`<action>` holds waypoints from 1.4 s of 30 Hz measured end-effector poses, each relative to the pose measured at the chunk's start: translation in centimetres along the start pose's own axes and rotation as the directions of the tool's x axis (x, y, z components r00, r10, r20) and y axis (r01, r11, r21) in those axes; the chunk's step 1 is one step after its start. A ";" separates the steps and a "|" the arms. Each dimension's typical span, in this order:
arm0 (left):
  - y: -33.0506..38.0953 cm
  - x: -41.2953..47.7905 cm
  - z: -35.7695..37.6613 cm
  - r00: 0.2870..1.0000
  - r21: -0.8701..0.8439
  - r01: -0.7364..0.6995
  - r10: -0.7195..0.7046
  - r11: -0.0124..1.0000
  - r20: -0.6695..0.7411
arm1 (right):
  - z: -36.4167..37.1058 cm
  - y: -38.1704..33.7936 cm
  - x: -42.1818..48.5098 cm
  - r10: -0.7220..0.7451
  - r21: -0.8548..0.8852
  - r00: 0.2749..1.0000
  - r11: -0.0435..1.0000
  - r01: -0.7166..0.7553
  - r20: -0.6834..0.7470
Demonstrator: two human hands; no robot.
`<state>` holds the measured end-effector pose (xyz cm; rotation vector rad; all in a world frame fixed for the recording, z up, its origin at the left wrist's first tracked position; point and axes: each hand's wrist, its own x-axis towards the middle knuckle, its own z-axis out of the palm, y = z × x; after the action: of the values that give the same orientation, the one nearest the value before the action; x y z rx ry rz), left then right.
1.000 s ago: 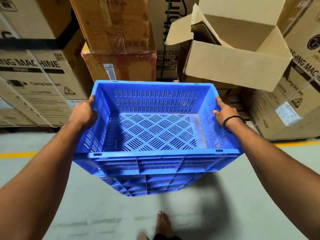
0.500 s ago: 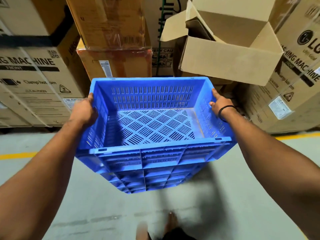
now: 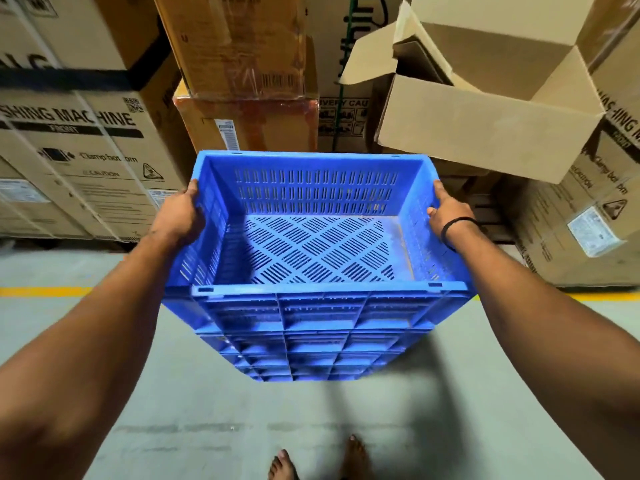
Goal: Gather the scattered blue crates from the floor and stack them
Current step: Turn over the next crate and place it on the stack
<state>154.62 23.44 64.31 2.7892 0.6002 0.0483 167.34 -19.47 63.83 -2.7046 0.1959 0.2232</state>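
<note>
- Both hands are clamped on the blue crate (image 3: pixel 318 306), well apart. From my remote seat I see the left hand (image 3: pixel 180 216) gripping the crate's left wall with its thumb up at the rim. The right hand (image 3: pixel 446 211) grips the right wall the same way.
- Grey floor (image 3: pixel 207 410) fills the near half of the view, and the crate's shadow falls on it below and to the right.
- Washing-machine cartons (image 3: pixel 86 150) line the far left edge of the floor, with another carton (image 3: pixel 581 220) at the far right edge.
- I see the blue crate held level between the two arms over the middle of the floor. It is upright, mouth up and empty, and its base looks clear of the ground.
- An open cardboard box (image 3: pixel 478 133) sits tilted above the right carton, flaps up.
- Two taped brown boxes (image 3: pixel 249 123) are stacked just behind the crate's far wall.
- A yellow line (image 3: pixel 41 291) runs across the floor in front of the cartons.
- Bare feet (image 3: pixel 282 465) show at the near edge.
- A black wristband (image 3: pixel 457 225) circles the right wrist.
</note>
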 end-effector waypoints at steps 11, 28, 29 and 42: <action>-1.3 0.8 1.1 0.991 0.240 -0.126 0.111 0.963 0.076 | 0.7 0.9 -0.7 -0.139 -0.254 0.990 0.958 0.133 -0.006; -1.3 0.0 1.5 0.989 0.164 -0.127 0.113 0.978 0.093 | 1.2 2.2 -0.8 -0.291 -0.372 0.955 0.883 0.288 0.049; -1.6 0.1 1.4 0.989 0.166 -0.126 0.112 0.978 0.095 | 1.3 2.4 -1.0 -0.286 -0.354 0.957 0.891 0.284 0.049; -2.3 -1.9 0.8 0.980 0.183 -0.181 0.162 0.966 0.114 | 0.3 2.2 -2.2 -0.282 -0.422 0.952 0.854 0.305 0.118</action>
<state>152.07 24.48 62.93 3.0040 0.3542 -0.1174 164.78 -21.10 63.07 -3.1175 -0.3262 0.2718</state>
